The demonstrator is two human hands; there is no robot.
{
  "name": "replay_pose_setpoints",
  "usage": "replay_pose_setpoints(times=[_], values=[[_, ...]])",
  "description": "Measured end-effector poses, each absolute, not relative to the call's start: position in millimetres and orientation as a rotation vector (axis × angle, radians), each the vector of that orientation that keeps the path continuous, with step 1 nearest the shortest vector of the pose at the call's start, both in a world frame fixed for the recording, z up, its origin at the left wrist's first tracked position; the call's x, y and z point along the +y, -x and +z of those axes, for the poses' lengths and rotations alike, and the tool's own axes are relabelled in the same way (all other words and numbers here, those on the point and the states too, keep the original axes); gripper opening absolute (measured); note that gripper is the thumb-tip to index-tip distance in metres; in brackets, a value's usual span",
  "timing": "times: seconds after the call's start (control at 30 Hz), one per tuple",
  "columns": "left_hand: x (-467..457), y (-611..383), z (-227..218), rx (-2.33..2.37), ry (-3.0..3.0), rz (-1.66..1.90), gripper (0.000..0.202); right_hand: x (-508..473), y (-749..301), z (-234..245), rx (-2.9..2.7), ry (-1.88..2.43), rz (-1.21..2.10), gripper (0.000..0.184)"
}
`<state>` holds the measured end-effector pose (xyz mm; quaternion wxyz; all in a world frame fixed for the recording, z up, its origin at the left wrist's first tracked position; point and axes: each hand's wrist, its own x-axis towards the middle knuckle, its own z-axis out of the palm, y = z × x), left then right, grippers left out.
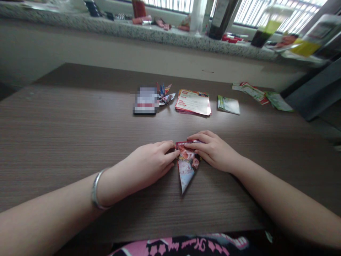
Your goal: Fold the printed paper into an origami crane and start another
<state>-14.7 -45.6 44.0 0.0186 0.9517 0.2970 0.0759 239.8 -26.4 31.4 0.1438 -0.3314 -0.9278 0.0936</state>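
Note:
A sheet of printed glossy paper (pixel 188 166), folded into a narrow kite shape, lies on the table with its point toward me. My left hand (pixel 157 156) is closed at its upper left edge, fingertips touching the paper; a silver bangle circles that wrist. Across the upper right part rests my right hand (pixel 214 149), its fingers stretched out and apart, one lying over the printed surface. The far right corner of the paper is partly hidden under those fingers.
Beyond my hands lie a blurred-out dark-edged object (pixel 146 101), a folded paper figure (pixel 166 96), a stack of printed sheets (pixel 194 102) and a small green-white stack (pixel 228 105). Paper strips (pixel 254 93) lie far right. Bottles and clutter crowd the stone windowsill (pixel 170 35).

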Motion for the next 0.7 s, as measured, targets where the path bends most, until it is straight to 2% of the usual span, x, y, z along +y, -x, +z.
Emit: replay_pose_setpoints(times=[0.7], values=[[-46.7,17.7,44.7,0.926,-3.004,0.283,0.029,-31.1,-234.9,29.6,-2.638,1.074,0.202,0.033]])
